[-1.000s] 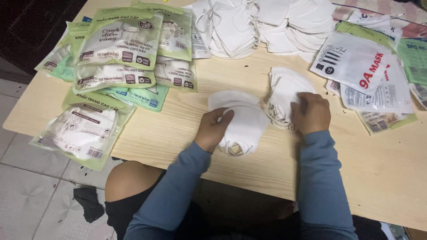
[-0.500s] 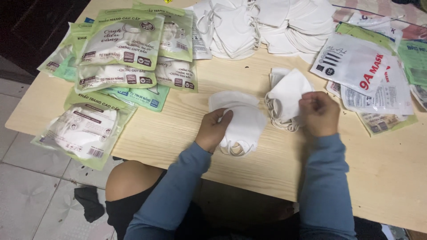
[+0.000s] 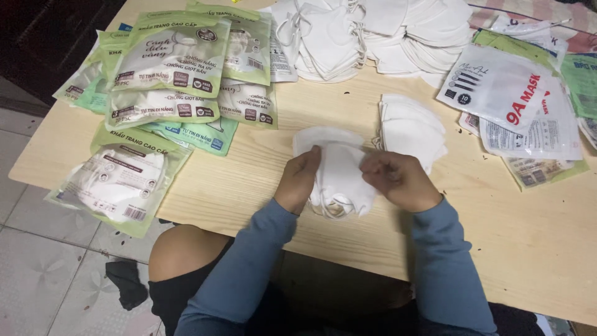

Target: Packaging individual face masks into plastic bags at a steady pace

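A small stack of white face masks (image 3: 339, 171) lies on the wooden table (image 3: 249, 186) in front of me. My left hand (image 3: 300, 179) presses on the stack's left edge, fingers curled over it. My right hand (image 3: 398, 180) is closed at the stack's right edge, pinching the top mask there. Just behind my right hand sits a second stack of white masks (image 3: 411, 127), untouched.
Green and clear packets of masks (image 3: 180, 74) cover the table's left side, one (image 3: 121, 180) overhanging the front edge. A big heap of loose white masks (image 3: 379, 31) lies at the back. White and green packets (image 3: 516, 99) lie at the right. Tiled floor lies below left.
My right hand took a mask from the right-hand stack, carried it left and set it on the stack under my left hand. My left hand stayed put.
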